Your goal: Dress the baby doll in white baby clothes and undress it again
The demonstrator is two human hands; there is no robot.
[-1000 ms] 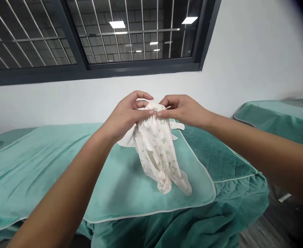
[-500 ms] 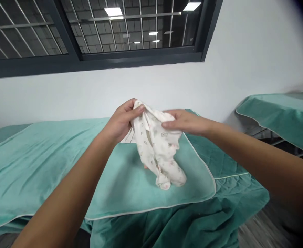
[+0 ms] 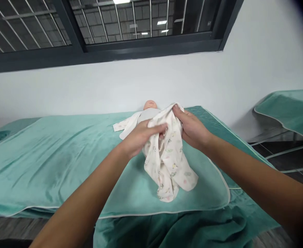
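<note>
Small white printed baby pants [image 3: 176, 162] hang between my hands above the green bed cover, their legs pointing toward me. My right hand [image 3: 192, 127] pinches the upper right edge of the cloth, thumb on top. My left hand [image 3: 143, 136] is closed on the opening at the left, its fingers partly inside the folds. Behind the cloth a baby doll [image 3: 150, 104] lies on its back with its head toward the wall. It wears a pale top [image 3: 131, 123] with a sleeve spread to the left. The doll's lower body is hidden by the cloth and my left hand.
A light green mat [image 3: 131, 193] with white piping lies over the darker green cover [image 3: 172, 230]. Behind the bed stand a white wall [image 3: 89, 89] and a dark-framed window [image 3: 146, 48]. Another green-covered surface [image 3: 293, 106] is at the right.
The view has shifted and the doll's head now shows. The pants have turned, with my right hand at their upper right edge and my left hand lower, its fingers moved into the folds.
</note>
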